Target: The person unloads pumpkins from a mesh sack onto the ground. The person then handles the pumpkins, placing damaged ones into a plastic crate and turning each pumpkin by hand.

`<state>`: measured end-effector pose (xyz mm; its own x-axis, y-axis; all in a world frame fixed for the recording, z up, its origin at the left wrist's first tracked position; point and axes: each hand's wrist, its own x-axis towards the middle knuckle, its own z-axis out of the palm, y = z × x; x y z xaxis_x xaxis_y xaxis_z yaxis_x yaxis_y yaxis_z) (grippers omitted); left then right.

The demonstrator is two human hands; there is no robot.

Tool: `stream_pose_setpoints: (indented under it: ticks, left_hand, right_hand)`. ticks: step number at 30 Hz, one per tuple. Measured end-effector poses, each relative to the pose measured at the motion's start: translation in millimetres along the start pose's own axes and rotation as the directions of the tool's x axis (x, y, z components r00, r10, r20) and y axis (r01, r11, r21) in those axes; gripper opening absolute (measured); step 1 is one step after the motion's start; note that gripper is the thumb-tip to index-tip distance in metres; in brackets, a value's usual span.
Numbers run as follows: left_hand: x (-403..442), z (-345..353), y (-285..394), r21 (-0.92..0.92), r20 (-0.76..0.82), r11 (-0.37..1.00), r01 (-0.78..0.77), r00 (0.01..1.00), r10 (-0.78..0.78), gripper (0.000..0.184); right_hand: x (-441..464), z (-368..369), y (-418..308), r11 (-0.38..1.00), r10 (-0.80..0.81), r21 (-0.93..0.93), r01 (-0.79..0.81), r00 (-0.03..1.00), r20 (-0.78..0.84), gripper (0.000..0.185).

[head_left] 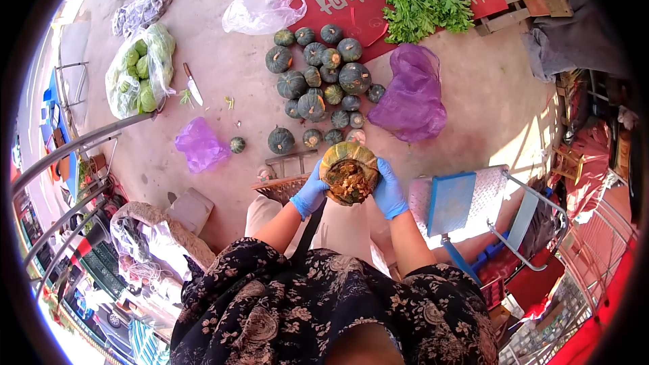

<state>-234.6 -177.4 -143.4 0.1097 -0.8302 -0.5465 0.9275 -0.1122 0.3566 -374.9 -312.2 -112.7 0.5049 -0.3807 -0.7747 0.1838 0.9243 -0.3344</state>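
Between my two blue-gloved hands is a pumpkin (349, 170), green and yellowish-orange, with a rough brown, rotten-looking patch facing up at me. My left hand (312, 192) grips its left side, and my right hand (389, 190) grips its right side. I hold it in front of my lap, above the floor. Beyond it, on the concrete, lies a heap of dark green pumpkins (312, 105) of several sizes. A purple mesh bag (411, 94) rests against the heap's right side. One small pumpkin (237, 144) sits apart at the left, beside a purple plastic bag (201, 144).
A knife (193, 85) lies on the floor near a clear bag of cabbages (140, 71). Celery bunches (422, 7) lie on a red banner (338, 0) at the back, with a white plastic bag (262, 8) nearby. A blue-and-metal chair (453, 203) stands close on my right.
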Motion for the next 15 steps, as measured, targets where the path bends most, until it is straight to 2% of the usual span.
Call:
stream_pose_setpoints:
  ticks: [3, 4, 7, 11, 14, 15]
  left_hand:
    - [-56, -27, 21, 0.019, -0.026, 1.000, 0.015, 1.000, -0.014, 0.074]
    - [-74, -34, 30, 0.085, -0.068, 0.996, 0.029, 0.997, -0.024, 0.069]
    - [-117, -39, 58, 0.167, -0.059, 0.986, -0.024, 0.998, 0.035, 0.068]
    - [-143, -33, 62, 0.206, -0.040, 0.972, -0.116, 0.991, 0.127, 0.069]
    - [-148, -16, 37, 0.068, -0.057, 0.992, -0.107, 0.992, 0.111, 0.070]
    - [-150, 10, 37, 0.085, -0.063, 0.990, -0.110, 0.991, 0.116, 0.074]
  right_hand:
    - [-22, 23, 60, 0.997, 0.029, 0.068, -0.028, 0.999, -0.020, 0.031]
    - [-33, 35, 74, 0.995, 0.042, 0.087, -0.041, 0.999, -0.005, 0.033]
    - [-54, 71, 111, 0.982, -0.087, 0.170, 0.082, 0.996, 0.026, 0.032]
    - [-71, 77, 118, 0.983, 0.055, 0.169, -0.068, 0.995, 0.080, 0.024]
    - [-72, 58, 102, 1.000, 0.001, 0.009, -0.002, 0.993, 0.121, 0.021]
    - [-78, 56, 92, 0.999, 0.006, -0.043, -0.001, 0.992, 0.122, 0.021]
